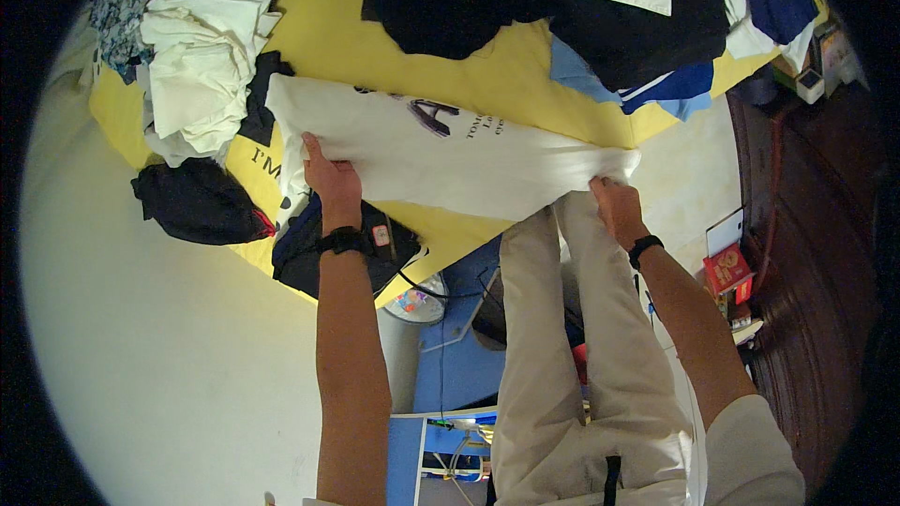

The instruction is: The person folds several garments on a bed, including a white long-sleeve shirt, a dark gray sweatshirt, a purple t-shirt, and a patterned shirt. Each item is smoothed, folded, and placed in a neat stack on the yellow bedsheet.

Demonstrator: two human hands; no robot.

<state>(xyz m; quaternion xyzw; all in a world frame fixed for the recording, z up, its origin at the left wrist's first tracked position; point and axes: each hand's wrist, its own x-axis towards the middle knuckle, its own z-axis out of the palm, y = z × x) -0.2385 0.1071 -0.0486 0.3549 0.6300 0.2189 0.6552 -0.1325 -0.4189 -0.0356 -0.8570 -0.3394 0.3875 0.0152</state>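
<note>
A white T-shirt (450, 161) with dark printed letters stretches across a yellow bed sheet (330, 35). My left hand (332, 172) grips its fabric near the left end, thumb on top. At the opposite end, my right hand (619, 207) pinches the lower edge close to a corner. The cloth between both hands is drawn fairly flat, its near edge slanting toward my knees. Beneath my left wrist lies a dark folded garment (302, 253) with a small pale tag.
White clothes (200, 70) are heaped at the left, above a black bundled garment (197, 200). Dark clothes (457, 7) and a blue garment (668, 88) lie along the far side. A blue desk (450, 372) stands below, and a red box (728, 270) sits at the right.
</note>
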